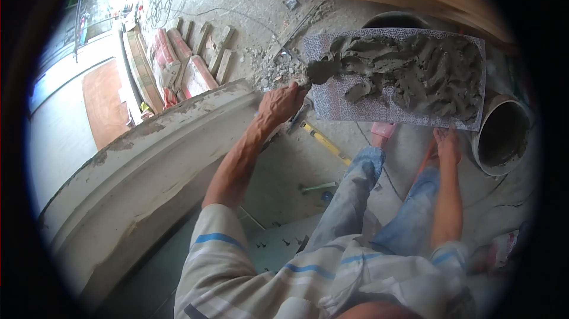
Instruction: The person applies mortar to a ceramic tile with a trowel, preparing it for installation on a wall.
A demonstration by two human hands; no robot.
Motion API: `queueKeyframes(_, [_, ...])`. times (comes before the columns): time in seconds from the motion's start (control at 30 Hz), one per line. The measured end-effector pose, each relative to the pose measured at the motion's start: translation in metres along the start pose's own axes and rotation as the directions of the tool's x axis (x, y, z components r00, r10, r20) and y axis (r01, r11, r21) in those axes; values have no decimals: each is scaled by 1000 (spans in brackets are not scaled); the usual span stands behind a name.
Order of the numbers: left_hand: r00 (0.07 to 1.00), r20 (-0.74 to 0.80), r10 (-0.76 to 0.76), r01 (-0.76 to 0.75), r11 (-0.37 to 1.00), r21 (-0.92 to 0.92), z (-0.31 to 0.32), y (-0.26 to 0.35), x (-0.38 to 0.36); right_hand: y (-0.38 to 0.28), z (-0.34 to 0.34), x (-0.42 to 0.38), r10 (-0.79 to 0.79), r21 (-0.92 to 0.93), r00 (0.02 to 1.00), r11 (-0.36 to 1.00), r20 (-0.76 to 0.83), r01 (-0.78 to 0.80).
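My left hand (283,104) is closed around the handle of a trowel (320,72), whose blade is coated in grey mortar. The blade lies at the left end of a patterned tile (388,108). Thick wet mortar (415,73) is spread in ridges over most of the tile, leaving the left end and part of the near edge bare. My right hand (448,143) grips the tile's near edge, its fingers partly hidden beneath.
A round bucket (502,135) stands right of the tile; another dark round container (396,20) shows behind it. A yellow spirit level (326,142) lies on the floor. Wood blocks (220,52), rubble (278,70) and cables lie left. A curved concrete ledge (154,153) runs along my left.
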State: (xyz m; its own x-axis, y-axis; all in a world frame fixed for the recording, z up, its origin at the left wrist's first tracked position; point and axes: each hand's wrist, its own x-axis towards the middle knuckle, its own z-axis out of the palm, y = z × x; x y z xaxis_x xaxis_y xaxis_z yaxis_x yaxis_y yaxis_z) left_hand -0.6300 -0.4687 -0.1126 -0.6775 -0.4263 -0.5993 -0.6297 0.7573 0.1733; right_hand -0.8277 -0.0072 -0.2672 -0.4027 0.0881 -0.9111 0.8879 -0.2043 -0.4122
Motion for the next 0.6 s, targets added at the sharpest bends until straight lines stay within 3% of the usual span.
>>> queueKeyframes(0.1, [977,48,210,-215,931,294,-1,-38,26,-2,6,-9,-22,-17,1000,1000,6,23])
queueKeyframes(0.17, [989,-41,143,-135,977,167,-21,-40,42,0,-1,-1,-30,-13,999,999,15,30])
queueKeyframes(0.3, [999,-4,38,-38,990,137,-24,-45,46,2,-12,14,4,-17,999,1000,45,-3])
queueKeyframes(0.37, [995,-98,8,-10,1000,-25,-11,-46,29,1,-15,14,-3,-17,999,1000,48,4])
queueKeyframes(0.4, [997,-75,-34,27,996,-86,-20,-29,18,3,-13,14,-6,-20,998,1000,61,7])
queueKeyframes(0.53, [993,-118,27,-29,999,-16,3,-27,19,-1,-8,9,-28,-17,998,999,49,28])
queueKeyframes(0.6, [943,196,-270,324,877,-355,0,-19,8,-4,-7,7,19,-57,999,998,36,-17])
